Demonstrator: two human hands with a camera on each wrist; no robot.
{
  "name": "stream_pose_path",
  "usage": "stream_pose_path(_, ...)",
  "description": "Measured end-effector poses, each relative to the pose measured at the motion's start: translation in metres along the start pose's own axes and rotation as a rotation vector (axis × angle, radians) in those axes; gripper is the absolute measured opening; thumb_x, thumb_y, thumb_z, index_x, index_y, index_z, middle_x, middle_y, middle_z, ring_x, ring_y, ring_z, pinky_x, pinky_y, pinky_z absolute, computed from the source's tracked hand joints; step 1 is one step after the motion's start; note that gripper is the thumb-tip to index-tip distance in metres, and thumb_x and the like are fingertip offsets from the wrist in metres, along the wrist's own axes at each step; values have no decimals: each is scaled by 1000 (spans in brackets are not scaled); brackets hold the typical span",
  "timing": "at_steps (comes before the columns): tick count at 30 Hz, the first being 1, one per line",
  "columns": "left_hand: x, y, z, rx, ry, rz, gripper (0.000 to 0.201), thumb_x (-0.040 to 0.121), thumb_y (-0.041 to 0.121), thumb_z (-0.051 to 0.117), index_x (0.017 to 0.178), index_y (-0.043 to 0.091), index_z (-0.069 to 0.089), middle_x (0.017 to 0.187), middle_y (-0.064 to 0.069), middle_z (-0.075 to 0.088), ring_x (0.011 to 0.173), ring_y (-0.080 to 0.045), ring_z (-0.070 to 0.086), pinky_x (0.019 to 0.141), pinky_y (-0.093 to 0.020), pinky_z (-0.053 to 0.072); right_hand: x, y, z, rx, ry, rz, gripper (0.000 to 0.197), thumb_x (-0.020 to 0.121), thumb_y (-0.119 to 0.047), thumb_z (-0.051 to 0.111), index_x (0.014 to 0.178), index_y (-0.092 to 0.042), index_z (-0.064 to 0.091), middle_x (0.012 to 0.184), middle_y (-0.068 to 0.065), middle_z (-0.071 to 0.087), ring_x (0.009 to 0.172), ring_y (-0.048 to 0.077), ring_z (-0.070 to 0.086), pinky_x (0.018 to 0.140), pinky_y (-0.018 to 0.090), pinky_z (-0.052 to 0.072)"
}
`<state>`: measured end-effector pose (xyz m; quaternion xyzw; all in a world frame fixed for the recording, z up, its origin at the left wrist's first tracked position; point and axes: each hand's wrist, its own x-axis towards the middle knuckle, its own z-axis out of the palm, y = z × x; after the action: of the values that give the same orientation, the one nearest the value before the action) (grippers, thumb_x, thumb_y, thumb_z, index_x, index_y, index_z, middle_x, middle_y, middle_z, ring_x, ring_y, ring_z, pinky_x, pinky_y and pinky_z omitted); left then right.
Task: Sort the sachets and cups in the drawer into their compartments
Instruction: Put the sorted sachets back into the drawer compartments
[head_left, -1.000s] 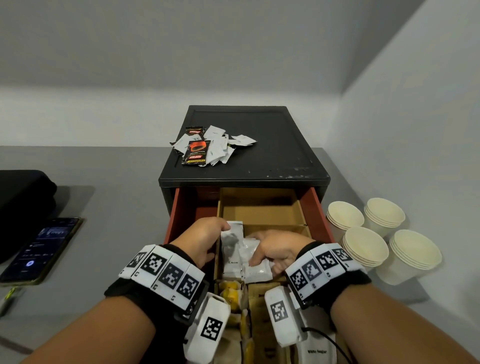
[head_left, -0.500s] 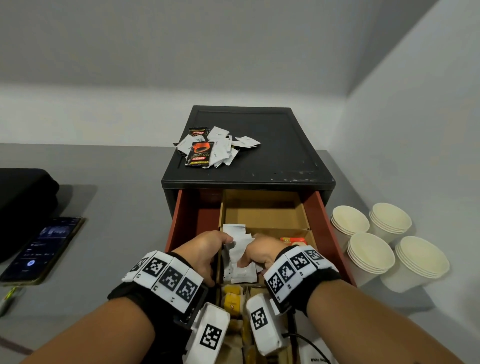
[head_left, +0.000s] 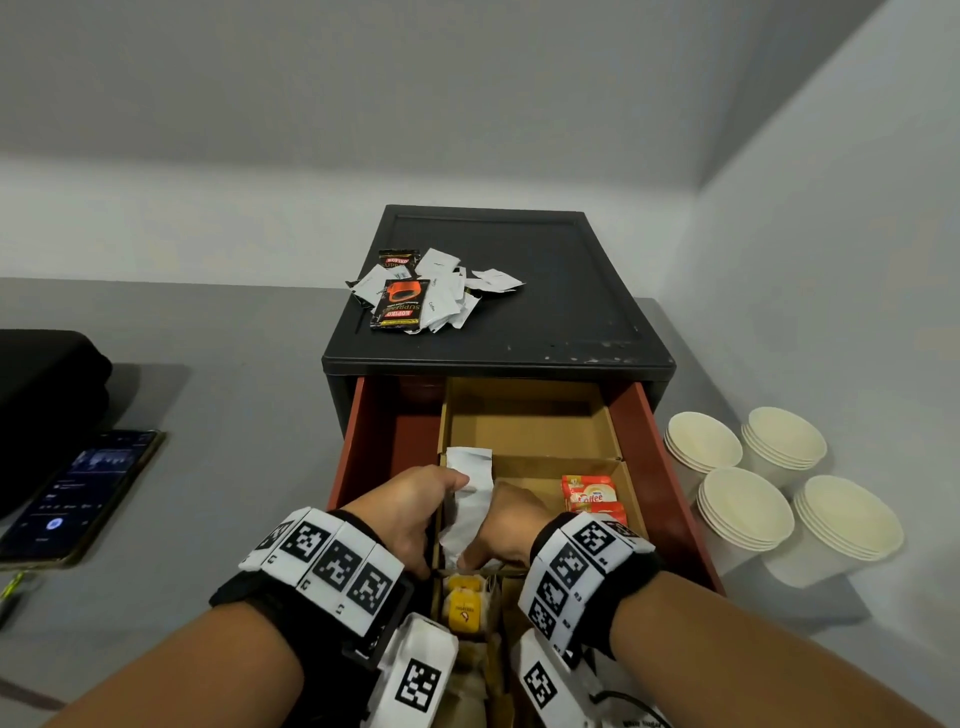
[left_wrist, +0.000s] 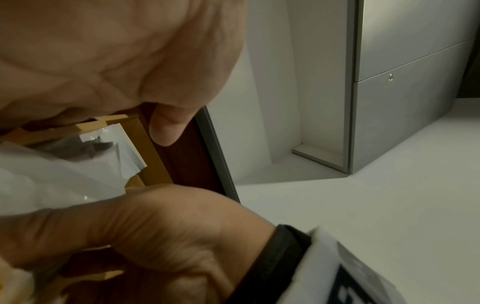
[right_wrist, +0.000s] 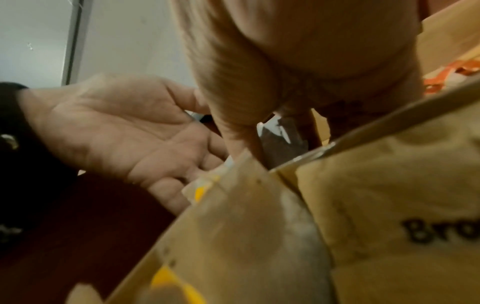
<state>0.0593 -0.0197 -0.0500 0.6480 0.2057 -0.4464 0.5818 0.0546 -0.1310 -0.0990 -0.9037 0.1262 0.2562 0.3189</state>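
Note:
A stack of white sachets (head_left: 471, 499) stands on edge at the left end of the middle cardboard compartment (head_left: 540, 467) of the open red drawer (head_left: 652, 467). My left hand (head_left: 415, 509) presses flat against its left side, thumb at its top. My right hand (head_left: 498, 530) grips the stack from the right, fingers curled down at its lower end. The left wrist view shows the white sachets (left_wrist: 64, 176) and my right hand (left_wrist: 155, 226). My open left palm (right_wrist: 116, 131) appears in the right wrist view. Orange coffee sachets (head_left: 592, 496) lie in the same compartment.
Yellow sachets (head_left: 462, 605) fill a nearer compartment. A loose pile of sachets (head_left: 431, 291) lies on the black cabinet top (head_left: 545, 312). Several stacks of paper cups (head_left: 779, 493) stand right of the drawer. A phone (head_left: 78, 493) and a black bag (head_left: 47, 410) are at the left.
The white sachets have been gathered from a loose spread into a narrow upright stack. My right hand has shifted left, which has uncovered the orange sachets.

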Motion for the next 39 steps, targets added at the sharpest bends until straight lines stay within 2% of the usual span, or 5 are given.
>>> stream_pose_path(11,7,-4,-4,-126,10,90,44,99,40,35,119,8,59,89,-10,58,72,-23,55,34,-24,48,-5,-8,1,61,253,30,72,65,-21,80,125,-20,40,115,5,60,114,30,53,93,41,49)
stream_pose_path(15,20,-6,-6,-118,19,135,21,97,20,45,101,5,60,82,-13,59,65,-23,57,41,-23,50,-5,-5,6,165,153,-47,78,44,-30,85,111,-22,46,103,-1,62,103,26,61,84,42,54)
stream_pose_path(19,32,-10,-3,-109,41,199,22,93,15,54,109,1,60,90,-18,64,61,-27,60,44,-26,47,-19,0,0,154,34,-72,73,66,-14,81,127,-17,40,119,4,55,110,25,55,91,38,50)
stream_pose_path(28,47,-9,2,108,211,277,36,83,-15,45,114,1,54,112,-31,61,101,-44,62,86,-58,50,-22,7,4,295,-105,-28,101,79,-8,69,149,-17,-3,130,8,49,117,24,51,97,35,47)
stream_pose_path(39,62,-15,3,140,219,327,53,83,28,63,126,0,49,116,-29,60,84,-36,64,69,-32,52,-17,8,4,405,-75,-5,57,100,-17,29,149,-13,1,137,9,40,116,24,50,97,33,46)
